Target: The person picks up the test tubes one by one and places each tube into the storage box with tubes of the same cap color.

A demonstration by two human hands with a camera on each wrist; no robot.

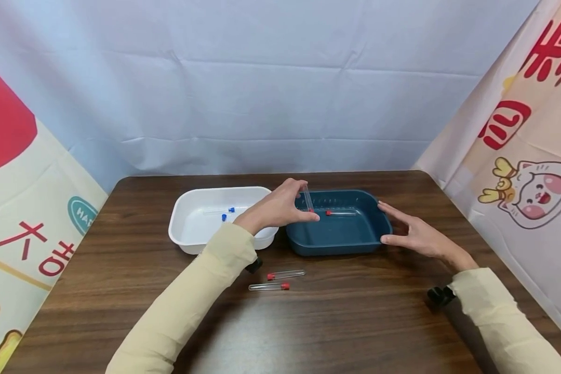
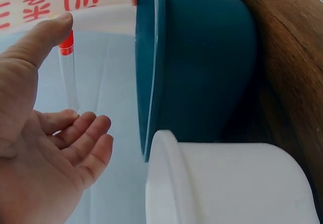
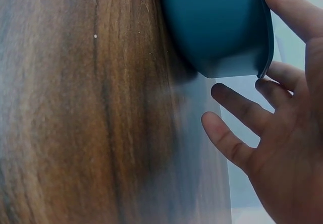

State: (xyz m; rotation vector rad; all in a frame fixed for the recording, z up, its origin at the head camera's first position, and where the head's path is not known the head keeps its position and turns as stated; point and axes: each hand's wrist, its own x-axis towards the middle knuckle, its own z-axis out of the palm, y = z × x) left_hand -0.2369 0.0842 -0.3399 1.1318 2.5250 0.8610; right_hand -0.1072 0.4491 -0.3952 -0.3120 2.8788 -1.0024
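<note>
L grip's (image 2: pixel 43 158) tube (image 2: pixel 69 77) prob. abv. bin (image 1: pixel 335 249).

Smooth transparent tube (image 1: pixel 308 198), smooth plastic blue tub (image 1: pixel 336 248), glossy wood-grain tabletop (image 1: pixel 355 317), creased cloth backdrop (image 1: pixel 262 104)

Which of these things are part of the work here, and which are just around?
Seemingly in use: left hand, pinched red-capped tube, right hand at the teal tray, red-capped tube inside it, two red-capped tubes on the table, white tray, its blue caps.

Probably just around: pale backdrop, printed banners.
</note>
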